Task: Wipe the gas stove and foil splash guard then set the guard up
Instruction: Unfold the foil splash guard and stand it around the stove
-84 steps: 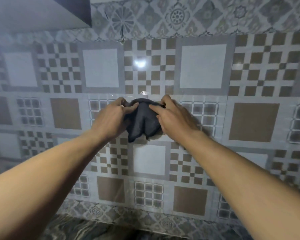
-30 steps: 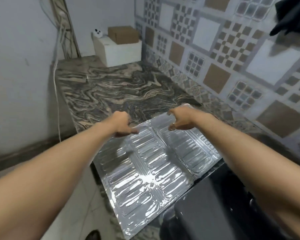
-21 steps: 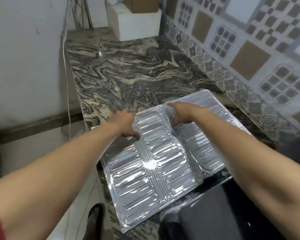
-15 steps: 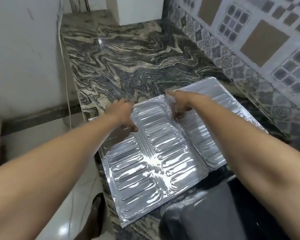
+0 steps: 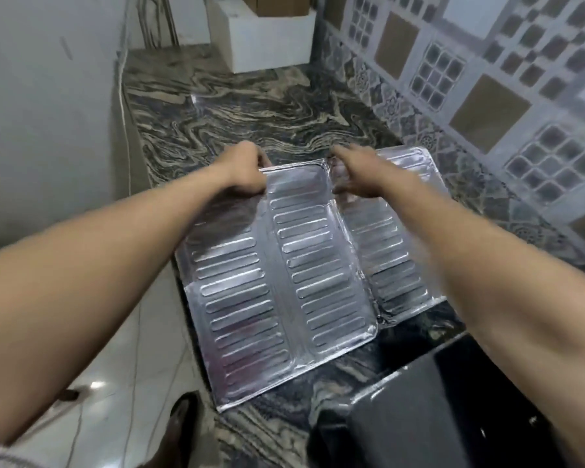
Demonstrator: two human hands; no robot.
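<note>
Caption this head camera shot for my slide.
Both hands grip the far edge of a foil splash guard lying on the counter.

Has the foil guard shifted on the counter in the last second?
Cannot tell. The foil guard lies flat on the marble counter beside the stove as before; only the camera clearly moved.

Gas stove (image 5: 453,410) cut off below

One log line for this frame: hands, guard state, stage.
stage: setting up guard | foil guard: flat on counter, unfolded | left hand: gripping far edge | right hand: on far edge | stove: near right
</note>
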